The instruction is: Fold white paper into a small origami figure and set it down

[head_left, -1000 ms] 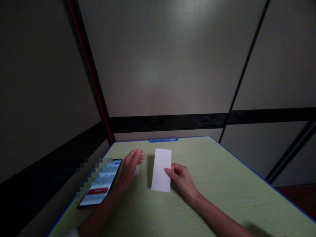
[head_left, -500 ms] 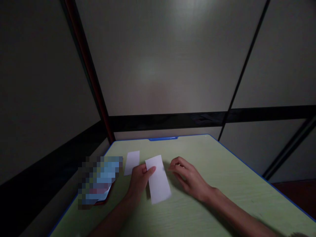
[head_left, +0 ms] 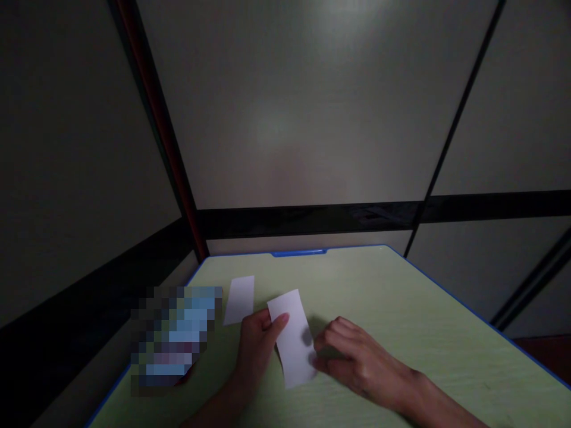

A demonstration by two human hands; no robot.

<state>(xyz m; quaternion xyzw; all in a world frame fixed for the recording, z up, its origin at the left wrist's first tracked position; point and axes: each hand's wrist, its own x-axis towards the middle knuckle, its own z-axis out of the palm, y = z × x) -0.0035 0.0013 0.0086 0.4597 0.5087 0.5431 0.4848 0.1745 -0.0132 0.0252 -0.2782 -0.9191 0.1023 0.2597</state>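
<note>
A white rectangular sheet of paper [head_left: 293,345] is pinched in my left hand [head_left: 260,342], the thumb lying on its face and the fingers behind it. It is held at a slant over the table. My right hand [head_left: 357,359] is by the paper's lower right edge, its fingers curled and the thumb apart from them. The fingertips are at or very close to that edge; I cannot tell whether they touch it. A second white sheet of paper [head_left: 239,297] lies flat on the table, beyond my left hand.
The pale green table [head_left: 423,333] has a blue rim and a blue strip [head_left: 300,253] along its far edge. At its left side is a blurred-out, bluish object [head_left: 182,333]. Pale panels [head_left: 285,119] with dark bands stand close behind the table.
My right hand has come lower and nearer to me, now beside the paper's lower right edge. My left hand and the sheet have shifted slightly right and down in view.
</note>
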